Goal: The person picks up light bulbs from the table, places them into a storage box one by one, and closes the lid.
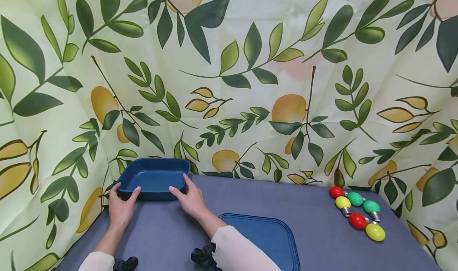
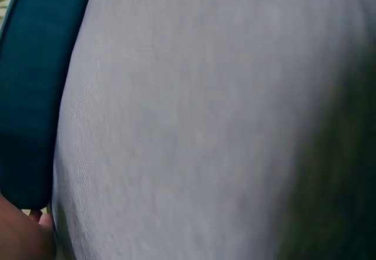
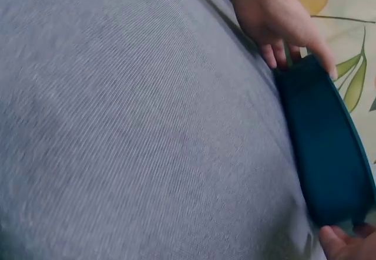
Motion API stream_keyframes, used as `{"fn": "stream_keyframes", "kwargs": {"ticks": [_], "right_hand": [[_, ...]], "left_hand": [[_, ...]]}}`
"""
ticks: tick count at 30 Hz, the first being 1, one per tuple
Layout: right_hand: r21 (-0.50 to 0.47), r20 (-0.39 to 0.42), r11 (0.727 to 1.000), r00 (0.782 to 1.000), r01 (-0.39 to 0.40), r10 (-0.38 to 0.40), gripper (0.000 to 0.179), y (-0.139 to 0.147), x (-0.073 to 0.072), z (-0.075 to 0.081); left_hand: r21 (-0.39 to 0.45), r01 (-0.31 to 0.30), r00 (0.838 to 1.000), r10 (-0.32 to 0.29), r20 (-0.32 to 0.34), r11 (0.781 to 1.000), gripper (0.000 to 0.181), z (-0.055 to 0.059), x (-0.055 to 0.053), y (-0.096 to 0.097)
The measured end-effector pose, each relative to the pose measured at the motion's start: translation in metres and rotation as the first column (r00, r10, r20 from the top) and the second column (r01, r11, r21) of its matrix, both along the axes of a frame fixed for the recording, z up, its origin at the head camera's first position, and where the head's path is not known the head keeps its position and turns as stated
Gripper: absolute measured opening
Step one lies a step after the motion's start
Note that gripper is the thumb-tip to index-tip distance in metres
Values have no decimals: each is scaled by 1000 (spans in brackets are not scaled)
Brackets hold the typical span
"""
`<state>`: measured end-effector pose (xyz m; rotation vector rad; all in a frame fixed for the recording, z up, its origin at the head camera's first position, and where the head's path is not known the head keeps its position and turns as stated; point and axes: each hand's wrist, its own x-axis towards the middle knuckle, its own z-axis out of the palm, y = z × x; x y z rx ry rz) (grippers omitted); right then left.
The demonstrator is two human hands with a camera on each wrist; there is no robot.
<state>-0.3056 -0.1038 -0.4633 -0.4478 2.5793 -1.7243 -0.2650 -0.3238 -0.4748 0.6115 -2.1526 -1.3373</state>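
Note:
A deep blue rectangular bin (image 1: 154,179) with rounded corners stands at the back left of the table, against the patterned cloth. My left hand (image 1: 120,207) grips its near left corner, thumb on the front wall. At the right end, my right hand (image 1: 191,197) holds the other corner, with the thumb in front and fingers along the side. The right wrist view has both the left hand (image 3: 273,16) and the right hand (image 3: 351,245) at opposite ends of the bin (image 3: 329,142). Only part of the left hand (image 2: 23,233) appears in the left wrist view.
A flat blue lid-like panel (image 1: 262,239) with a ridged rim lies on the grey table (image 1: 315,231), partly behind the right sleeve. Several red, yellow and green bulbs (image 1: 358,221) lie grouped at the right. Leaf-and-fruit cloth (image 1: 229,104) hangs behind and at the sides.

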Motion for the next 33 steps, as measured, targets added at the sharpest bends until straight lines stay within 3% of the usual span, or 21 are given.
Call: {"fn": "stream_keyframes", "kwargs": {"ticks": [4,9,16,21,26,33], "right_hand": [[-24,-3,998,998,60,-60,75,1,1,0],[-39,30,995,995,92,-91,73,8,2,-4],[-98,-18,977,981,191,-193,65,18,5,-4],[-102,14,964,969,247,-246,59,26,4,-6],[-116,36,961,968,250,-248,58,37,2,-6],[-124,42,949,957,290,-287,57,57,0,-4]], "left_hand": [[-19,44,995,-42,90,999,95,2,-3,2],[-78,138,972,-119,203,987,102,7,-5,2],[-100,174,968,-152,197,980,104,12,-6,16],[-84,198,966,-180,188,977,105,12,-9,30],[-92,198,966,-178,186,976,106,10,-13,37],[-111,274,936,-238,261,955,112,12,-14,51]]}}
